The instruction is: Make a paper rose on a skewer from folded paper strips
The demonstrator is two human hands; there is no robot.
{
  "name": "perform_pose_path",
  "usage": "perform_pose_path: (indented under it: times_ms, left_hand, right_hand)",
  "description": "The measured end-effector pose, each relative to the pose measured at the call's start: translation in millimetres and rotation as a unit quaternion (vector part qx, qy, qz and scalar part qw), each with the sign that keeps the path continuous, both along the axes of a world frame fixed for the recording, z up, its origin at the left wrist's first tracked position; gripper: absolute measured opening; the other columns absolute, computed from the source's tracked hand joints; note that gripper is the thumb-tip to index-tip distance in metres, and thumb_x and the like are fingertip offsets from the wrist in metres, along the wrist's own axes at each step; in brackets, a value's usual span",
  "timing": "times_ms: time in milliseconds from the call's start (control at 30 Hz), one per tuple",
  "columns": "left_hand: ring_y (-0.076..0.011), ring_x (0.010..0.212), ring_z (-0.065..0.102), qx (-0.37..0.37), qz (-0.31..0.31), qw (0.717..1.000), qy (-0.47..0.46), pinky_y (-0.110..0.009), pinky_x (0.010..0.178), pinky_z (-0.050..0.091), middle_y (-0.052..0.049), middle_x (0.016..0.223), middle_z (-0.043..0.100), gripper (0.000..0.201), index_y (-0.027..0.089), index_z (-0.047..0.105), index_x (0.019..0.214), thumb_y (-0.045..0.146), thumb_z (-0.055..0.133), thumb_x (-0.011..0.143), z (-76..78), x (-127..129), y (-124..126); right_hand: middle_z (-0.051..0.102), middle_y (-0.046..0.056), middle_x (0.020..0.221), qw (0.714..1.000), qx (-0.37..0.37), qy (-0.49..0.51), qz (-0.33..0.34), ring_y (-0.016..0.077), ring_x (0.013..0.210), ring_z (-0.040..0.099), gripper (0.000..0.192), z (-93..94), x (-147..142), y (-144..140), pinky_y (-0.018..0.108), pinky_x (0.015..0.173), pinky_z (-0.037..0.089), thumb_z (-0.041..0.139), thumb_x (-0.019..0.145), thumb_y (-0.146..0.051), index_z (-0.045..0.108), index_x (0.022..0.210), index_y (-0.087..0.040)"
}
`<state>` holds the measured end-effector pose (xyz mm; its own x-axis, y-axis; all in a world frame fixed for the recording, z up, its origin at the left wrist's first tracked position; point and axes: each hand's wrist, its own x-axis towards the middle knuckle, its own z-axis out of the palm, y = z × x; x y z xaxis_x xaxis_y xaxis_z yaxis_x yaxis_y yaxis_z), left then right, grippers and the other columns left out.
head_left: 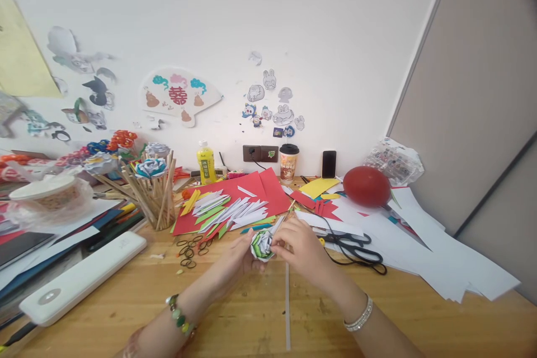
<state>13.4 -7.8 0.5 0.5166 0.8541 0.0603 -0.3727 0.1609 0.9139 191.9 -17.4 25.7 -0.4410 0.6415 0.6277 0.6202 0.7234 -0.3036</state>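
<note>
Between my hands, over the middle of the wooden table, is a paper flower (262, 246) with white and green folded petals. My left hand (240, 254) is closed around its left side and underside. My right hand (300, 243) pinches at the flower's right edge, thumb and fingers together on a petal. A thin stick runs up and away behind the flower, partly hidden by my right hand. Just beyond lie folded paper strips (237, 212) in white, green and yellow, on red paper sheets (274, 190).
Black scissors (356, 249) lie right of my right hand, near a red balloon (367, 186). Black rubber bands (187, 251) sit to the left, by a bundle of wooden sticks (161, 207) with paper flowers. A white laminator-like device (84, 277), yellow bottle (205, 163) and cup (288, 165) stand around.
</note>
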Motion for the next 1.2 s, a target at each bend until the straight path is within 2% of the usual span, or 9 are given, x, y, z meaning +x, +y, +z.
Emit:
perform_pose_path:
  times_ms: [233, 433, 567, 833, 1000, 1200]
  left_hand:
    - [-0.0126, 0.061, 0.05, 0.012, 0.017, 1.0, -0.004, -0.025, 0.054, 0.045, -0.002, 0.073, 0.06, 0.032, 0.015, 0.062, 0.083, 0.047, 0.058, 0.08, 1.8, 1.9, 0.0]
    - [-0.0132, 0.062, 0.049, 0.008, 0.012, 1.0, 0.004, -0.026, 0.054, 0.045, -0.003, 0.074, 0.06, 0.03, 0.016, 0.062, 0.081, 0.046, 0.058, 0.08, 0.7, 1.7, 0.2]
    - [-0.0137, 0.062, 0.05, 0.008, 0.007, 1.0, 0.012, -0.027, 0.056, 0.045, -0.003, 0.077, 0.06, 0.031, 0.016, 0.063, 0.081, 0.046, 0.056, 0.081, 1.2, 1.1, -0.1]
    - [-0.0142, 0.062, 0.049, 0.008, -0.008, 1.0, 0.006, -0.027, 0.055, 0.044, -0.004, 0.078, 0.061, 0.031, 0.016, 0.065, 0.083, 0.045, 0.053, 0.083, -1.3, 1.1, 0.6]
    - [-0.0131, 0.062, 0.049, 0.003, 0.011, 1.0, -0.018, -0.026, 0.056, 0.043, -0.003, 0.076, 0.06, 0.028, 0.016, 0.064, 0.08, 0.043, 0.057, 0.082, 4.0, 3.0, -1.0]
    - [-0.0145, 0.074, 0.049, 0.009, 0.035, 0.998, -0.049, -0.027, 0.063, 0.044, -0.006, 0.093, 0.06, 0.021, 0.017, 0.064, 0.092, 0.035, 0.059, 0.082, 1.8, 1.9, 0.1]
  right_hand:
    - [0.065, -0.002, 0.073, 0.999, -0.024, 0.021, 0.003, 0.0151, 0.077, 0.053, 0.009, 2.0, 1.1, -0.1, 0.03, 0.074, 0.035, 0.065, 0.08, -0.016, 0.065, 0.072, -0.021]
    - [0.064, -0.001, 0.072, 0.998, -0.06, 0.011, -0.007, 0.0158, 0.077, 0.052, 0.011, 3.1, 0.8, -0.4, 0.03, 0.074, 0.035, 0.068, 0.077, -0.015, 0.062, 0.068, -0.02]
    - [0.062, -0.002, 0.071, 0.999, -0.032, -0.01, -0.013, 0.0155, 0.076, 0.051, 0.012, -0.3, -0.2, 1.6, 0.03, 0.073, 0.034, 0.069, 0.076, -0.016, 0.06, 0.069, -0.019]
    - [0.059, -0.001, 0.072, 0.995, 0.071, -0.059, -0.034, 0.0159, 0.074, 0.048, 0.015, -3.4, -1.1, 2.0, 0.03, 0.069, 0.032, 0.07, 0.076, -0.02, 0.055, 0.071, -0.019]
    - [0.059, -0.002, 0.075, 0.999, 0.037, 0.015, -0.028, 0.0157, 0.077, 0.049, 0.013, -1.0, -1.0, -2.3, 0.03, 0.073, 0.033, 0.066, 0.079, -0.02, 0.054, 0.074, -0.02]
    - [0.058, 0.0, 0.075, 0.996, 0.048, 0.071, -0.037, 0.0165, 0.074, 0.049, 0.009, -2.0, -5.3, -4.3, 0.031, 0.073, 0.035, 0.056, 0.083, -0.014, 0.055, 0.076, -0.02]
